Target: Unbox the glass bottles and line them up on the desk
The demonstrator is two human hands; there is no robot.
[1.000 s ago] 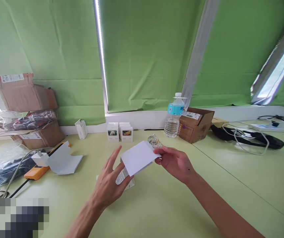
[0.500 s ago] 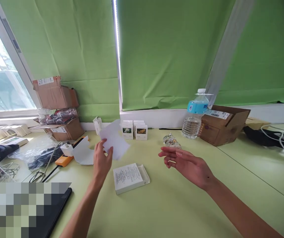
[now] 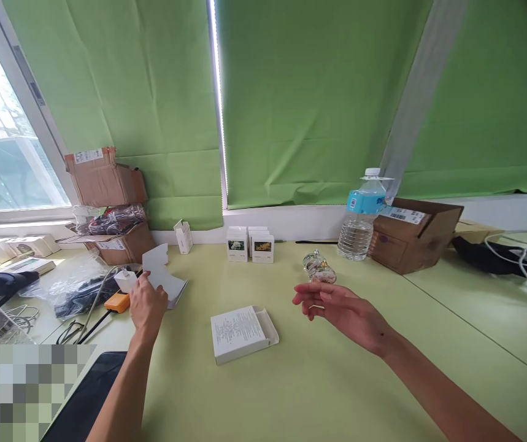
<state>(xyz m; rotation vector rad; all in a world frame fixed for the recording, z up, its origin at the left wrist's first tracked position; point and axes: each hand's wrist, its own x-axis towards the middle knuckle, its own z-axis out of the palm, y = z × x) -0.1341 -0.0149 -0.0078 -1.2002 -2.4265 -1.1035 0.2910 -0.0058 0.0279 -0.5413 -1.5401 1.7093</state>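
Observation:
My left hand (image 3: 147, 302) is at the left side of the table, its curled fingers and thumb on white paper sheets (image 3: 171, 285) that lie together there. A white plug adapter (image 3: 126, 280) is right beside its fingertips. My right hand (image 3: 343, 314) hovers over the table with fingers stretched out and nothing held. Just beyond it sit shiny, silvery wrapped small items (image 3: 319, 269). Between the hands lies a flat white box (image 3: 240, 333) with printed text, its right end flap open.
At the back stand small white boxes with flower pictures (image 3: 250, 244) and another small white box (image 3: 183, 237). A water bottle (image 3: 361, 221) and cardboard box (image 3: 413, 239) are at right. Cartons (image 3: 107, 184), an orange power strip (image 3: 118, 301), cables and a dark tablet-like slab (image 3: 91, 393) are at left.
My left hand has carried a white sheet left and down onto the other paper by the plug adapter. The right hand has stayed almost where it was, fingers still extended.

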